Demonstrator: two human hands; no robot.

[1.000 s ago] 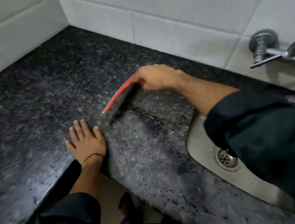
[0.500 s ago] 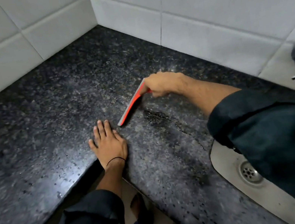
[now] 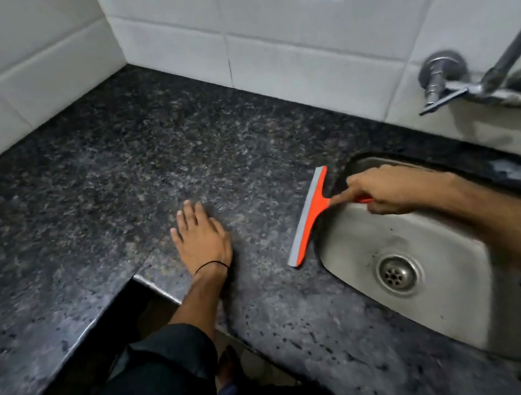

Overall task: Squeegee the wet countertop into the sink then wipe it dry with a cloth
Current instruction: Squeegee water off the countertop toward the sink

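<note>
My right hand (image 3: 390, 190) grips the handle of an orange squeegee (image 3: 309, 218) with its index finger stretched along the neck. The grey blade lies on the dark speckled granite countertop (image 3: 109, 175), right beside the left rim of the steel sink (image 3: 357, 239). The hand itself hovers over the basin. My left hand (image 3: 202, 239) rests flat on the counter near its front edge, fingers together, holding nothing. No cloth is in view.
A chrome wall tap (image 3: 462, 88) sticks out above the sink at the right. White tiled walls (image 3: 308, 25) close off the back and left of the counter. The counter's front edge steps inward below my left wrist. The sink drain (image 3: 397, 272) is uncovered.
My right hand has drawn the squeegee from the middle of the counter rightward to the sink's edge. The dark water streak behind the blade is gone. My left hand stayed flat.
</note>
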